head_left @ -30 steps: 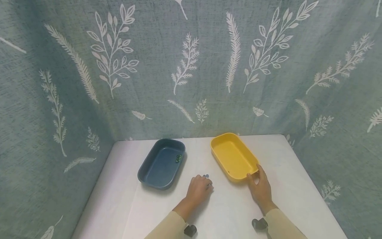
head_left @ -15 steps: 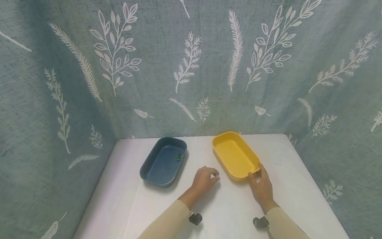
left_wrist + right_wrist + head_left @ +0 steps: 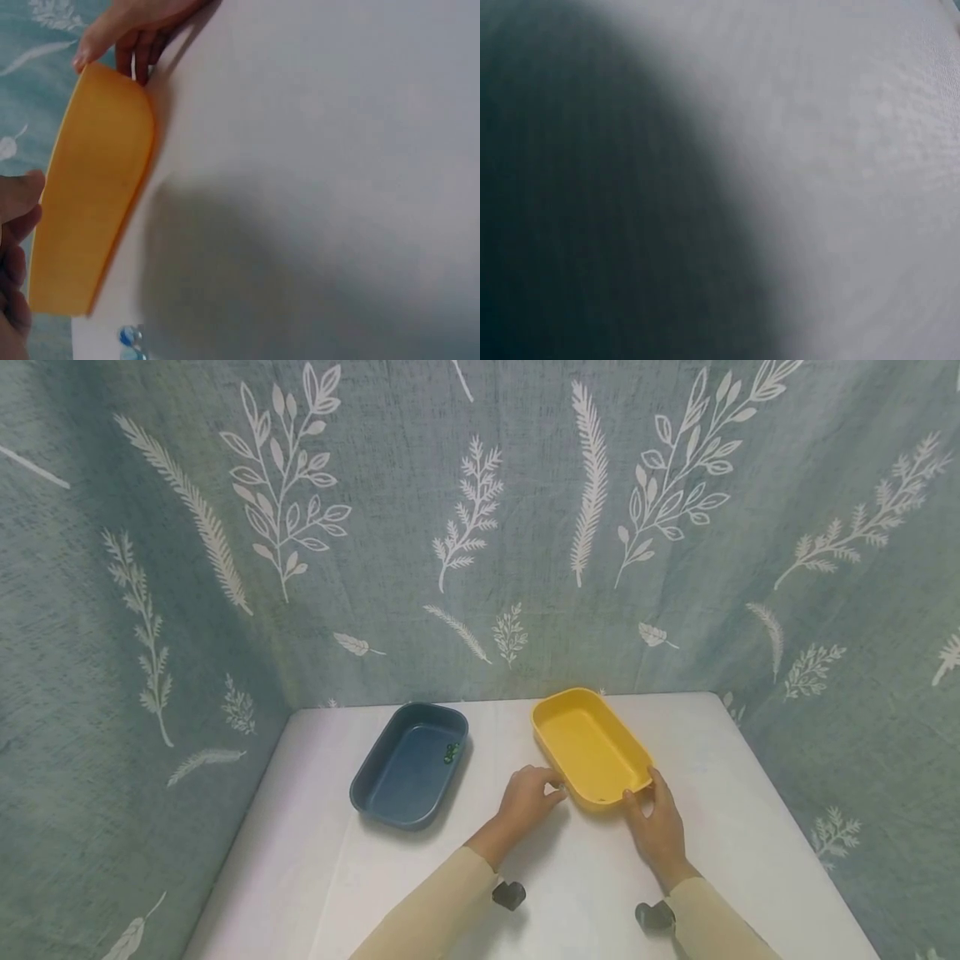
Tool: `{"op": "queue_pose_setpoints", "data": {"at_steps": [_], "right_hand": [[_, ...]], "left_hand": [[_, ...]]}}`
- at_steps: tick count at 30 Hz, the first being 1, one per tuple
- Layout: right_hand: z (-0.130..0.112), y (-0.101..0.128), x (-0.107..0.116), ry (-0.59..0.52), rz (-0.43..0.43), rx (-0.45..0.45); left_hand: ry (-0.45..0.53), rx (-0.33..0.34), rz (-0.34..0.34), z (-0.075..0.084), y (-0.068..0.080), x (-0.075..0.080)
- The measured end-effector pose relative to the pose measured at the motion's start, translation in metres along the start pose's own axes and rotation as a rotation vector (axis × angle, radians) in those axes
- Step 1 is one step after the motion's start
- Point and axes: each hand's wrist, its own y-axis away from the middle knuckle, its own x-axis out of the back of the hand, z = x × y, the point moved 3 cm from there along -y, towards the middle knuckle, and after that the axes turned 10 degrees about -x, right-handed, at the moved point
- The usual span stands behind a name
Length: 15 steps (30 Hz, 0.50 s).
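Observation:
My left hand (image 3: 528, 797) is at the left rim of the yellow tray (image 3: 592, 747), thumb and forefinger pinching a small glassy marble (image 3: 562, 787), mostly hidden by the fingertips. In the left wrist view, that hand's fingers (image 3: 16, 247) overlap the tray's rim. The right hand (image 3: 658, 831) grips the tray's near right corner, thumb at the rim and other fingers along the outer wall. Blue glass marbles (image 3: 129, 335) lie on the table below the tray in the left wrist view. Only blurred cloth and shadow show in the right wrist view.
A dark blue tray (image 3: 408, 768) stands to the left, with several green marbles (image 3: 451, 752) by its right wall. Both trays are on a white table (image 3: 315, 860). A leaf-patterned curtain (image 3: 390, 527) encloses the back and sides.
The left hand has come up from the table and moved right and away to the yellow tray's rim, still pinching. The right hand stays on the tray's corner.

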Motion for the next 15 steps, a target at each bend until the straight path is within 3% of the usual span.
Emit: {"op": "queue_pose_setpoints", "data": {"at_steps": [10, 15], "right_hand": [[0.003, -0.002, -0.001, 0.003, -0.026, 0.0], [0.002, -0.001, -0.001, 0.005, -0.022, -0.001]], "left_hand": [[0.029, 0.0, -0.015, 0.01, -0.011, -0.004], [0.064, 0.031, -0.027, 0.012, -0.013, -0.007]]}}
